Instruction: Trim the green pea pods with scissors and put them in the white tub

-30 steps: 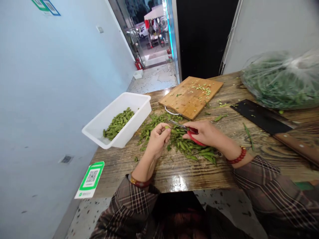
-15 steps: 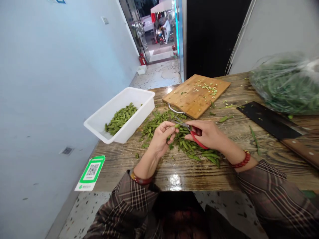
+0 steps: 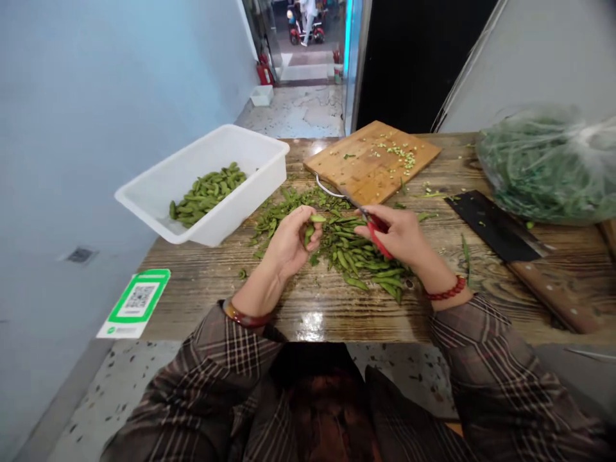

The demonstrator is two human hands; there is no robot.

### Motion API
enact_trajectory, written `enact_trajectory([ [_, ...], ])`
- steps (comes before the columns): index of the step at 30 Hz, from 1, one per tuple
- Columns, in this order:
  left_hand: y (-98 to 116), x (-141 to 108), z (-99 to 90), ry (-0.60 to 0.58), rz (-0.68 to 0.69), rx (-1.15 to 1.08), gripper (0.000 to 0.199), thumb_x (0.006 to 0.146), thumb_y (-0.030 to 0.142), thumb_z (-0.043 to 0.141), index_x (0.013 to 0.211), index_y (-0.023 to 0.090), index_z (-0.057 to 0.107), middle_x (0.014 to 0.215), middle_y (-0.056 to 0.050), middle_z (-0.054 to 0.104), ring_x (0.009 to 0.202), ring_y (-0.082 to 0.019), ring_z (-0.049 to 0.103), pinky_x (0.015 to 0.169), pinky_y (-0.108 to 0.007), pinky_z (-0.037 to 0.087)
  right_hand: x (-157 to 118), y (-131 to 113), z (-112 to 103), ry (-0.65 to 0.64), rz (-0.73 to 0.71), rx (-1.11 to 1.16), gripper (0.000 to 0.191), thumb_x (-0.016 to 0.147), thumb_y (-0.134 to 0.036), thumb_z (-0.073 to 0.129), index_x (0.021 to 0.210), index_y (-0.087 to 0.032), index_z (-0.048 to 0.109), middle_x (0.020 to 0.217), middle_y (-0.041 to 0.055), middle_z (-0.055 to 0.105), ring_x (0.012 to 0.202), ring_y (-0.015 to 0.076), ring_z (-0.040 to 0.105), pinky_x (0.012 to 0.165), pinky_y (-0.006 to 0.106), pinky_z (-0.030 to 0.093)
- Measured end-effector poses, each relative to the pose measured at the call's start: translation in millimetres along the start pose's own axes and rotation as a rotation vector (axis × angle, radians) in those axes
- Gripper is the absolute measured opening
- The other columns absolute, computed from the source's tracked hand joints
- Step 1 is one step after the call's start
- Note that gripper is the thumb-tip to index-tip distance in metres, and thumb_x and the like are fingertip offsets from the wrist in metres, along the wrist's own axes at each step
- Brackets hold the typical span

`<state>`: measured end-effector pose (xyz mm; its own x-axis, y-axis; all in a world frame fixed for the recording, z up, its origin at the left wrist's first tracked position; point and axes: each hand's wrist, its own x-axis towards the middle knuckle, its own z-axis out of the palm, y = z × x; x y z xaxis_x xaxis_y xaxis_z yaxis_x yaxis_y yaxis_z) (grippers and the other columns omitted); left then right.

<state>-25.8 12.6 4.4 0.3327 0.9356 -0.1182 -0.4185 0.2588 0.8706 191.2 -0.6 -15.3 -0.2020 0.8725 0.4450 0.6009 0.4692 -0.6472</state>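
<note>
Closed around green edamame pods, my left hand is above the table, with one pod poking out between thumb and fingertips. My right hand grips red-handled scissors, their blades pointing up and left, apart from the pods in my left hand. Beneath and between both hands lies a heap of edamame pods with small trimmings along its far left side. A white plastic bin at the left holds more pods.
A wooden cutting board with chopped green bits lies at the back. To the right are a cleaver and a clear bag of green vegetables. A QR-code card is at the table's left corner. Beyond the doorway a person is by a scooter.
The scissors have drawn back from the pod in my left hand, and the two hands are farther apart. My left hand has tilted, showing more pods in it. The camera view has shifted.
</note>
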Motion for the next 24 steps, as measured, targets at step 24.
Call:
enact_trajectory([
  [24,-12.3,7.3,-3.6,-0.027,0.371,0.756,0.010,0.072,0.026,0.069,0.070,0.017,0.071,0.071,-0.003,0.064,0.066,-0.014,0.054,0.065,-0.025,0.040,-2.4,-0.3,1.3,-0.042,0.063,0.033,0.043,0.079,-0.047,0.066,0.112,-0.020,0.066,0.085,0.0038,0.069,0.069,0.0171,0.060,0.066,0.029,0.049],
])
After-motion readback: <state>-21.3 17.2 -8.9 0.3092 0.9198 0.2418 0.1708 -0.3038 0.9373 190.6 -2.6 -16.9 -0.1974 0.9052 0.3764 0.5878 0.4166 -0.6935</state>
